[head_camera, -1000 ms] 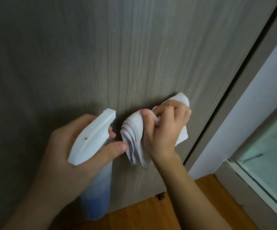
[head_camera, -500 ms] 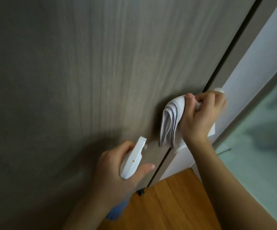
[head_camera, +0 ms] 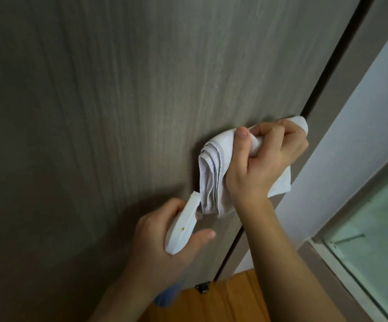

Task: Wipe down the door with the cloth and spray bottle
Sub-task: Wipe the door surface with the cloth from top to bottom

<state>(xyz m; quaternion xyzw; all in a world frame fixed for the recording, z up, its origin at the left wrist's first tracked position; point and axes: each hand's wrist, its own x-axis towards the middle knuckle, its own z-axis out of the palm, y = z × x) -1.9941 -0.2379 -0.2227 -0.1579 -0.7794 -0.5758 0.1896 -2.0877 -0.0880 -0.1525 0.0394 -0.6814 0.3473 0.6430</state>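
— Where is the cloth (head_camera: 214, 168)?
— Bunched in the right hand (head_camera: 266, 159), whose fingers (head_camera: 272, 131) curl round it, pressed against the grey wood-grain door (head_camera: 118, 101) close to the door's right edge.

— And the spray bottle (head_camera: 182, 225)?
— Just below the cloth, nozzle nearly touching its hanging folds. The left hand (head_camera: 162, 242) grips the white head, fingers wrapped behind it, thumb along the near side; the blue body shows under the wrist, above the wooden floor (head_camera: 230, 300) at the door's foot.
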